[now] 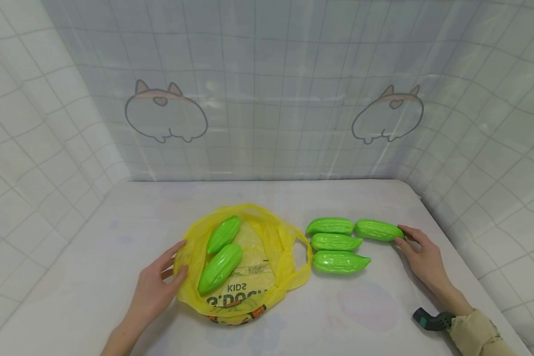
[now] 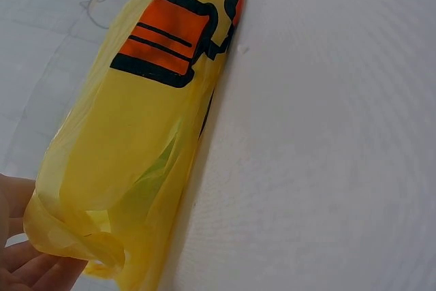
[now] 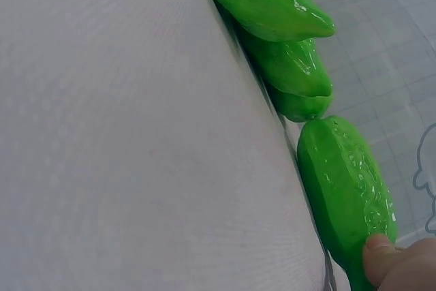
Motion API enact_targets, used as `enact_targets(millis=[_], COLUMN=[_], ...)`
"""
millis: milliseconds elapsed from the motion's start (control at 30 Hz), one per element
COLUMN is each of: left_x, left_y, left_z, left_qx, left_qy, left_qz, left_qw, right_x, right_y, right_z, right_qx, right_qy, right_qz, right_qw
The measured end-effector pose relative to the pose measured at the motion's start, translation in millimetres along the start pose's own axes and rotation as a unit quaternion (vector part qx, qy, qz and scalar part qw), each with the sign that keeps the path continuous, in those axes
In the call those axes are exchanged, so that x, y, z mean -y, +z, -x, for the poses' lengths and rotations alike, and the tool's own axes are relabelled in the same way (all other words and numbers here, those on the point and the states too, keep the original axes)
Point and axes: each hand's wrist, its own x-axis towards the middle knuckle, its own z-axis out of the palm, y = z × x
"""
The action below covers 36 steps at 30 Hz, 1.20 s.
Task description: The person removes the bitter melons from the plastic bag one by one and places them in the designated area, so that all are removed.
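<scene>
A yellow plastic bag (image 1: 289, 269) lies with its mouth spread towards me, and two glossy green bitter melons (image 1: 224, 234) are inside it. My left hand (image 1: 155, 284) pinches the bag's left rim. The left wrist view shows fingers (image 2: 41, 270) at the folded edge of the yellow bag (image 2: 122, 148). To the right of the bag, three bitter melons (image 1: 340, 262) lie in a stack of rows. Another bitter melon (image 1: 376, 230) touches the end of the farthest one. My right hand (image 1: 427, 259) holds its pointed tip, the thumb (image 3: 381, 253) pressing on the green skin.
Everything rests on a white-covered table (image 1: 365, 321). A grid-patterned curtain (image 1: 276, 99) with dog drawings rises behind its far edge, and similar sheets close both sides. A dark band (image 1: 431, 320) sits on the right wrist.
</scene>
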Motion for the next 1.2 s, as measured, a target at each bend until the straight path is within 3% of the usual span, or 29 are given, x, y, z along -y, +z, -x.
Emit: enact_targets(millis=[367,900,1200], left_x=[0.3,3.4,4.2], left_y=[0.4,1.9,2.3], left_z=[0.5,0.7,0.5], left_qx=[0.004,-0.006,-0.009], left_qy=[-0.007,0.008,0.011], left_qz=[0.005,0.008,0.010], left_qw=[1.0000,0.9999,0.9999], right_x=[-0.6,-0.2,17.5], right_y=[0.9,-2.7,-5.4], right_z=[0.7,0.5,1.0], right_qx=[-0.004,-0.007,-0.020], right_qy=[-0.001,0.017,0.007], right_qz=[0.006,-0.016,-0.014], right_qw=[1.000,1.000,1.000])
